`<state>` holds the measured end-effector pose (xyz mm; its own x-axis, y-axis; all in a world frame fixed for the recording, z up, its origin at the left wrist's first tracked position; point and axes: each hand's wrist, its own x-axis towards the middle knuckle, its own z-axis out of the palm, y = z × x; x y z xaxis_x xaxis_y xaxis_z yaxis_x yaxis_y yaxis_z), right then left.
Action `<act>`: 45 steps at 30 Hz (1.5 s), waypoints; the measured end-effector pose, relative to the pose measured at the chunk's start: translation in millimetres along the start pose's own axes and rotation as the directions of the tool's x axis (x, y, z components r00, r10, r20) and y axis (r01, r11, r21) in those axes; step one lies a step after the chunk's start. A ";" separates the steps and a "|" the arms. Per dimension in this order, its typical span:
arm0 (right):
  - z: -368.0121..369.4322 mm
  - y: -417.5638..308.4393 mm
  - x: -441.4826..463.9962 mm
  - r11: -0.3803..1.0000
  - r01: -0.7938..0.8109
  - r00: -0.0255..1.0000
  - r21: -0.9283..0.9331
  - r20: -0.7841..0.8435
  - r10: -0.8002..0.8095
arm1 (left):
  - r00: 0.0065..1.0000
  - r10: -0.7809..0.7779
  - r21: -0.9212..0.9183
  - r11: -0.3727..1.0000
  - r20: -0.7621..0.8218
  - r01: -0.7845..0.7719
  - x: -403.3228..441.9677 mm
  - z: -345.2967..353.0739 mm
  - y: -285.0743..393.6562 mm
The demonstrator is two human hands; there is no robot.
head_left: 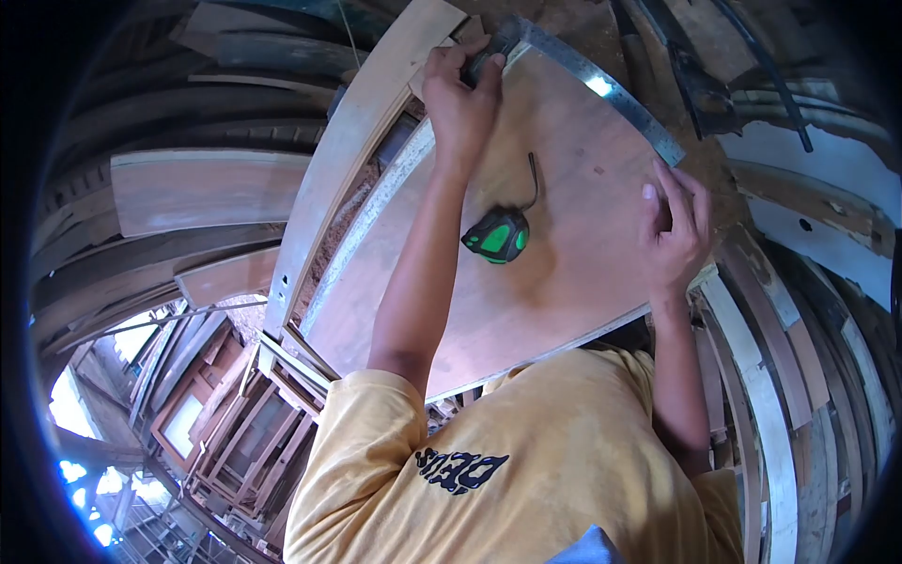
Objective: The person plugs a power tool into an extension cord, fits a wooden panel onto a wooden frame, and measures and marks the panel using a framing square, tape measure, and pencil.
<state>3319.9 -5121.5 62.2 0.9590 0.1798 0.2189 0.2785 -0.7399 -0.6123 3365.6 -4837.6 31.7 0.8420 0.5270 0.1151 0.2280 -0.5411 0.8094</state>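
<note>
My left hand [462, 99] is closed around the dark stock of a try square at the far edge of a wooden panel [395, 310]. The square's shiny metal blade [601, 86] runs from there down to the right, along the panel's far side. At the blade's right end is my right hand [678, 226], its index fingertip at or touching the metal. Its thumb stands apart from the partly curled fingers, and I see nothing held there. Between my forearms a green and black tape measure [496, 235] lies on the panel, with a dark strap trailing from it.
A long pale board [324, 188] lies along the panel's left side. Planks [207, 193] are stacked at the left, and more boards [752, 367] lie at the right. Wooden frames [254, 432] stand at the lower left. Dark tools [705, 94] lie beyond the blade.
</note>
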 end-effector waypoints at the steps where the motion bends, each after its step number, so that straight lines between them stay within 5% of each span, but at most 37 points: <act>1: -0.1 -0.5 -0.8 1.000 -0.013 1.000 -0.004 0.006 0.013 | 0.999 0.053 0.064 0.997 0.001 -0.053 -0.9 -1.6 0.5; 4: -0.8 -3.8 1.1 0.999 0.021 0.982 -0.028 -0.190 -0.026 | 0.983 0.182 0.146 0.972 0.008 -0.181 -2.8 -1.3 -6.8; 10: -14.9 12.4 -3.3 0.982 0.055 0.975 0.183 -0.223 -0.013 | 0.916 0.397 0.415 0.824 0.063 -0.385 -1.2 -13.9 -13.5; 12: -30.5 18.9 -7.0 0.968 0.065 0.977 0.240 -0.214 -0.013 | 0.926 0.377 0.426 0.837 0.007 -0.343 -5.9 -34.5 -25.4; 14: -50.7 28.0 -12.0 0.871 -0.125 0.951 0.476 -0.193 0.242 | 0.954 0.278 0.428 0.880 -0.112 -0.206 -24.1 -65.7 -39.3; 16: -75.1 48.5 -22.7 0.910 -0.121 0.953 0.397 -0.209 0.218 | 0.972 0.196 0.597 0.798 -0.131 -0.081 -56.6 -107.8 -51.6; 21: -106.7 129.0 -73.1 0.834 -0.255 0.939 0.489 -0.080 0.334 | 0.923 -0.011 0.655 0.701 -0.384 0.281 -210.7 -183.0 -91.0; 23: -117.7 146.1 -91.5 0.811 -0.333 0.927 0.481 0.010 0.375 | 0.802 -0.266 0.466 0.699 -0.535 0.543 -281.9 -197.7 -93.1; 26: -120.8 159.9 -107.0 0.841 -0.338 0.936 0.422 0.054 0.349 | 0.660 -0.354 0.323 0.660 -0.663 0.678 -362.1 -210.4 -67.8; 28: -120.0 164.2 -111.0 0.803 -0.430 0.902 0.413 0.239 0.360 | 0.514 -0.415 0.235 0.559 -0.751 0.795 -403.2 -216.7 -58.7; 31: -114.2 128.7 -103.4 0.672 -0.462 0.878 0.578 0.403 0.257 | 0.448 -0.384 0.224 0.503 -0.807 0.835 -454.3 -226.1 -85.4; 33: -99.3 112.3 -94.3 0.421 -0.488 0.872 0.764 0.443 0.205 | 0.449 -0.407 0.200 0.523 -0.795 0.829 -473.9 -231.8 -95.1; 34: -97.7 102.6 -89.5 0.411 -0.494 0.870 0.767 0.438 0.228 | 0.441 -0.424 0.179 0.529 -0.791 0.830 -479.2 -234.5 -98.6; 36: -82.4 109.4 -80.3 0.668 -0.378 0.919 0.641 0.346 0.188 | 0.462 -0.425 0.184 0.548 -0.778 0.816 -484.6 -236.3 -103.1; 39: -69.1 118.6 -76.1 0.621 -0.393 0.919 0.679 0.322 0.229 | 0.503 -0.384 0.196 0.610 -0.774 0.768 -485.9 -239.6 -106.4; 41: -65.0 126.4 -76.3 0.708 -0.344 0.936 0.616 0.281 0.210 | 0.379 -0.700 -0.141 0.564 -0.605 0.814 -470.9 -238.0 -63.3; 43: -65.4 128.4 -77.8 0.696 -0.356 0.931 0.624 0.297 0.210 | 0.529 -0.380 0.287 0.534 -0.759 0.795 -481.2 -230.7 -86.4; 45: -48.4 156.4 -72.7 0.586 -0.372 0.928 0.720 0.309 0.209 | 0.442 -0.464 0.199 0.483 -0.768 0.853 -475.7 -229.5 -83.3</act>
<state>3291.3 -5281.7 -12.7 0.9641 0.2125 -0.1594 -0.1558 -0.0338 -0.9872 2833.8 -4892.9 41.7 -0.1095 0.9870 0.1174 0.9255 0.0582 0.3743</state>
